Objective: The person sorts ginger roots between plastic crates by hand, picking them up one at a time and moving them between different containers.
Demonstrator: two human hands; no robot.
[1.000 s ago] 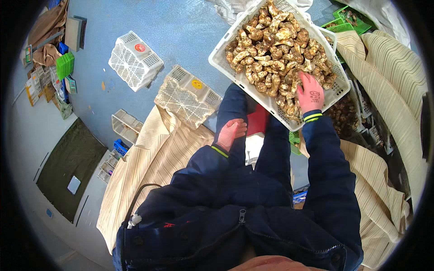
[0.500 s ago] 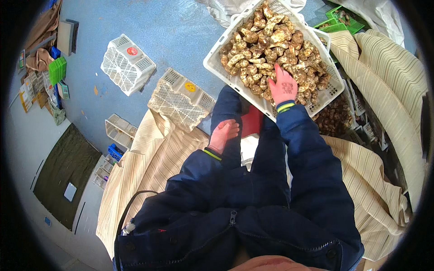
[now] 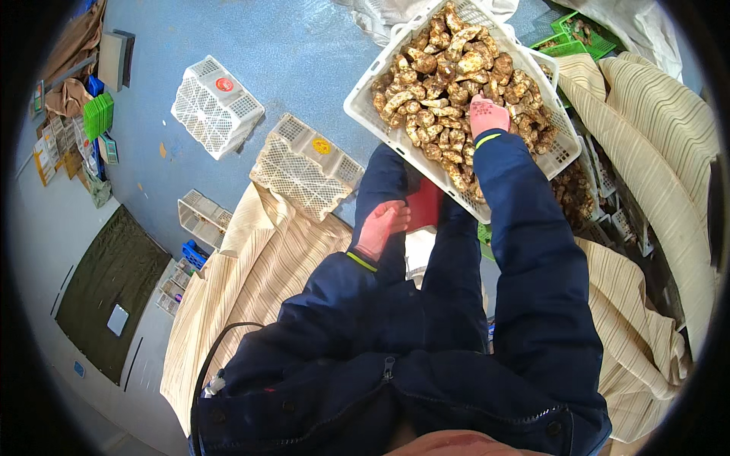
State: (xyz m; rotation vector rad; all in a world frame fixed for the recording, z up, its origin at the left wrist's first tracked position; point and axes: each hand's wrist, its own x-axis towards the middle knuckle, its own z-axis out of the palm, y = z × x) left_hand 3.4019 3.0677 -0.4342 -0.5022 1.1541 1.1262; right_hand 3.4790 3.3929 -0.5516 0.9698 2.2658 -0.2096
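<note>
A white plastic basket sits tilted beyond my knees, heaped with brown-and-cream mushrooms that look dirt-covered. My right hand, gloved or bare in pink tone, reaches over the heap with its fingers curled down among the mushrooms. Its fingertips are hidden, so what it grips cannot be made out. Above my left thigh hangs my left hand, away from the basket. Its fingers are curled in, and the inside of the grip does not show.
Two upturned white crates lie on the blue floor to the left. Striped cloth spreads on both sides of me. Darker mushrooms lie beneath the basket's right side. Green baskets stand at the far right.
My right hand has moved farther into the heap and slightly right, its fingers going from extended to curled. The left hand has shifted only slightly.
</note>
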